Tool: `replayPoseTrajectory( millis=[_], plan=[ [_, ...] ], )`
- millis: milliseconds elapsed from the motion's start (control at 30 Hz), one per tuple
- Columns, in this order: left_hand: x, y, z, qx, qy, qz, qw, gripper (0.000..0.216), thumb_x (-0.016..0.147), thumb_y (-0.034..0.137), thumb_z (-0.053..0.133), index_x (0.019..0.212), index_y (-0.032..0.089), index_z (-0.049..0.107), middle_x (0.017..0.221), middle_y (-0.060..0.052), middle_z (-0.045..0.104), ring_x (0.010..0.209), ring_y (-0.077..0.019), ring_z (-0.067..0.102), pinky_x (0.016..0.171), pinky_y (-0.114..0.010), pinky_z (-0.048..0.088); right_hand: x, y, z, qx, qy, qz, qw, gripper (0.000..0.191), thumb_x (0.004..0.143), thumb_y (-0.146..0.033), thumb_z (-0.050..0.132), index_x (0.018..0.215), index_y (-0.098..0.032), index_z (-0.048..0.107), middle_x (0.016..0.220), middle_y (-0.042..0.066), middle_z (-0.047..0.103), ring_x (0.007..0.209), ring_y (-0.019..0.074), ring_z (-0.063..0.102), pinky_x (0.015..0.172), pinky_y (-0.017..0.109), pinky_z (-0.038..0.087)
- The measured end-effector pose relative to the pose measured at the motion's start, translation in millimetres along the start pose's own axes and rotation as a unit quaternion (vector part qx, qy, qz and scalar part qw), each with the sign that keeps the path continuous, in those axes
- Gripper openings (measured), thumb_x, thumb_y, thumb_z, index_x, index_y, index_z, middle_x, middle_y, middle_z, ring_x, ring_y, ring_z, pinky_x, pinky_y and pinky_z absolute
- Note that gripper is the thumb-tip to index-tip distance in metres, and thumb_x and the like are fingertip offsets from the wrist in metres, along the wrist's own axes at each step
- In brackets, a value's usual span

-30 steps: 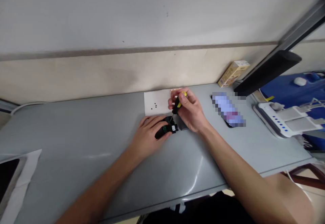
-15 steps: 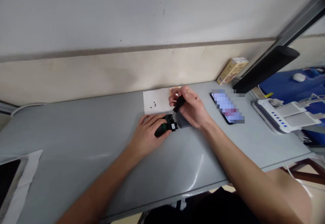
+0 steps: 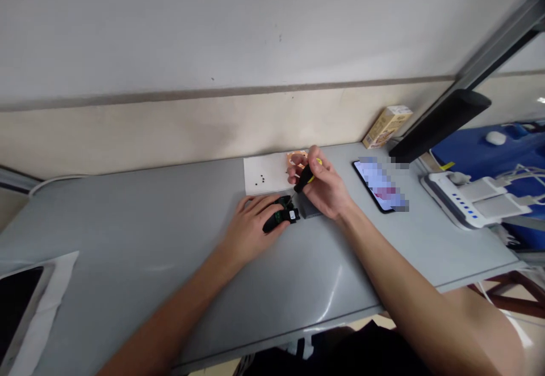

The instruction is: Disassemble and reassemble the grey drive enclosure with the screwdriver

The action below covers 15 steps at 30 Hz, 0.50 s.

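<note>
At the far left, a black-screened tablet in a silver frame (image 3: 17, 302) lay on a white sheet (image 3: 62, 274), which rested on a long grey table (image 3: 140, 205). Toward the table's middle, the person's left hand (image 3: 251, 228) was curled over a black plastic device with a green part and a small white label (image 3: 281, 216), gripping it against the tabletop. Just right of that device sat a flat dark grey block (image 3: 310, 210). Behind them lay a white paper card (image 3: 266, 174) bearing a few small black screws (image 3: 260, 180); at its right end, an orange ring-shaped piece (image 3: 293, 157) was partly hidden by the right hand. The right hand (image 3: 326, 188) pinched a black-and-yellow screwdriver (image 3: 304, 179) in its fingers, with the thin shaft angled down toward the device; the tip was too small to tell whether it touched. Farther right lay a smartphone with a pixelated screen (image 3: 378, 186), and beyond it, against the wall, stood a yellow cardboard box (image 3: 386, 127). At the far right were a white device with a row of blue lights (image 3: 468, 200) and a white computer mouse (image 3: 496, 137) on a blue surface (image 3: 468, 154).
</note>
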State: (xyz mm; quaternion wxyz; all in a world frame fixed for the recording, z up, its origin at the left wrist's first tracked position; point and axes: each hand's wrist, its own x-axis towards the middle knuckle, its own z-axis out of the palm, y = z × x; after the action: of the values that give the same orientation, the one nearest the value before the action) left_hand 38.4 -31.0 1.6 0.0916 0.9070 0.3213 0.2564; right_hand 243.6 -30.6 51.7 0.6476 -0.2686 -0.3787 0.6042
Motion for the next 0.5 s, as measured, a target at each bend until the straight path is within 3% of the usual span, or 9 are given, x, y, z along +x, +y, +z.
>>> replayPoseTrajectory(
  millis=[100, 200, 300, 400, 500],
  plan=[
    [-0.4, 0.5, 0.4, -0.001, -0.003, -0.003, 1.000, 0.018, 0.097, 0.036, 0.065, 0.111, 0.026, 0.067, 0.135, -0.003, 0.068, 0.122, -0.0234, 0.063, 0.109, -0.046, 0.041, -0.3, 2.0, -0.5, -0.058, 0.011, -0.010, 0.998, 0.045, 0.083, -0.051, 0.077, 0.079, -0.024, 0.040, 0.075, -0.005, 0.046, 0.054, 0.0073, 0.039, 0.051, 0.024, 0.033],
    [-0.9, 0.2, 1.4, -0.003, -0.003, -0.010, 1.000, 0.018, 0.096, 0.037, 0.065, 0.111, 0.026, 0.068, 0.134, -0.003, 0.068, 0.122, -0.0234, 0.063, 0.109, -0.046, 0.041, 1.5, 2.8, 2.8, -0.052, 0.005, -0.013, 0.999, 0.042, 0.090, -0.063, 0.061, 0.081, -0.025, 0.046, 0.066, -0.006, 0.037, 0.051, 0.0086, 0.029, 0.047, 0.024, 0.026],
    [-0.9, 0.2, 1.2, -0.003, -0.007, -0.012, 1.000, 0.019, 0.097, 0.037, 0.064, 0.111, 0.026, 0.067, 0.135, -0.003, 0.068, 0.122, -0.0235, 0.063, 0.109, -0.046, 0.041, 2.5, 1.5, 6.9, -0.002, -0.002, 0.003, 1.000, 0.041, 0.096, -0.063, 0.049, 0.088, -0.024, 0.057, 0.071, -0.002, 0.043, 0.057, 0.0112, 0.037, 0.053, 0.027, 0.036],
    [-0.7, 0.5, -0.1, 0.000, -0.010, -0.009, 1.000, 0.017, 0.097, 0.036, 0.065, 0.110, 0.026, 0.067, 0.135, -0.002, 0.068, 0.122, -0.0228, 0.063, 0.109, -0.046, 0.041, 1.1, 0.6, 6.0, 0.019, 0.012, 0.010, 1.000, 0.030, 0.092, -0.053, 0.061, 0.088, -0.023, 0.061, 0.086, 0.001, 0.052, 0.069, 0.0127, 0.050, 0.065, 0.030, 0.046],
    [-0.9, 0.1, -0.8, 0.000, -0.007, -0.005, 1.000, 0.018, 0.097, 0.035, 0.064, 0.111, 0.026, 0.068, 0.135, -0.002, 0.068, 0.122, -0.0226, 0.063, 0.109, -0.046, 0.042, -0.2, 2.5, -0.7, 0.009, 0.007, -0.004, 1.000, 0.033, 0.082, -0.050, 0.076, 0.085, -0.024, 0.056, 0.101, 0.001, 0.058, 0.077, 0.0130, 0.058, 0.072, 0.031, 0.048]
  ],
)
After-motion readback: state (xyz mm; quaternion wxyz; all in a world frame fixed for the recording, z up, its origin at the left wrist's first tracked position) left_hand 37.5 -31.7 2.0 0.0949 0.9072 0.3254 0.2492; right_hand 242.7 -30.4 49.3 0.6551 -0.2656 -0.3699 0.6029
